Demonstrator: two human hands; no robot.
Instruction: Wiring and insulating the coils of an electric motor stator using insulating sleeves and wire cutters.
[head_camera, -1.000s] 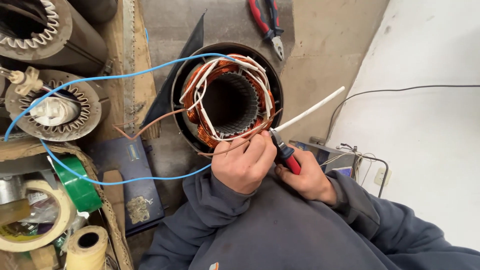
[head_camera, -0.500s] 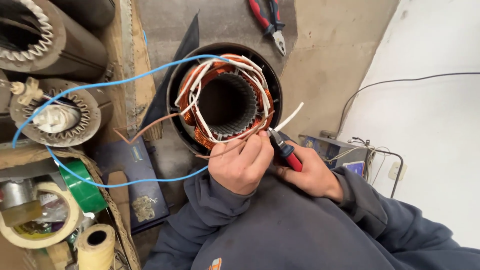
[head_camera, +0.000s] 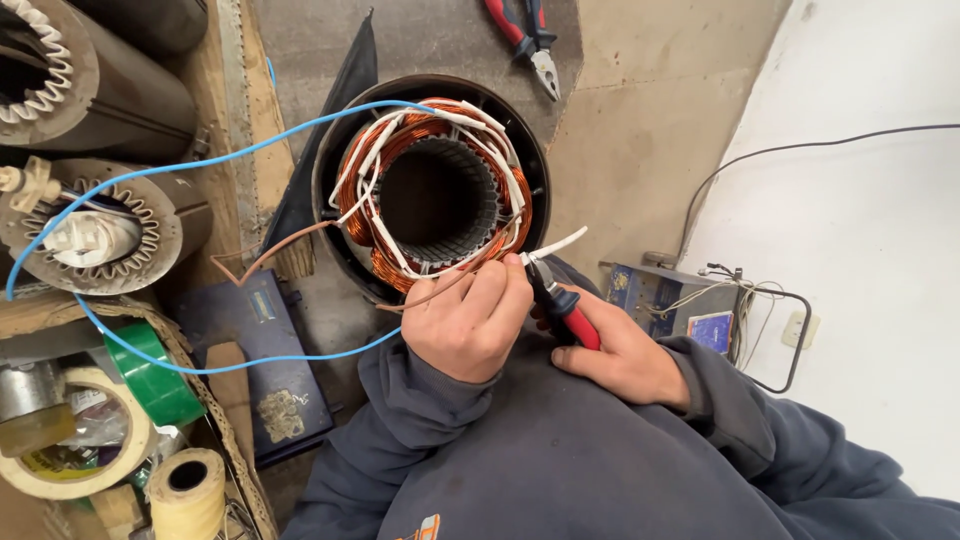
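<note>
At the centre of the frame, the motor stator (head_camera: 432, 190) stands upright in its dark housing, with copper windings and white insulating sleeves round the bore. We keep the left hand (head_camera: 468, 325) closed, pinching the thin brown lead wire (head_camera: 300, 240) and sleeve end against the lower right edge of the winding. The right hand (head_camera: 620, 355) is closed round the red-handled cutters (head_camera: 560, 300), whose tip meets the white sleeve (head_camera: 555, 244) just beside the left fingertips.

To do this well, we judge that the wire should be held taut and close to the tip, and the tool kept clear of the enamelled copper so no turn is nicked.

Packages and labels: a dark blue flat case (head_camera: 255, 350) with a worn pale patch lies at lower left; a green tape roll (head_camera: 150, 375), a cream tape roll (head_camera: 60, 440) and a spool of pale cord (head_camera: 188, 490) sit at the bottom left. A small blue box (head_camera: 710, 330) with a label lies at right. Its print is too small to read. Red pliers (head_camera: 525, 40) lie at the top.
</note>
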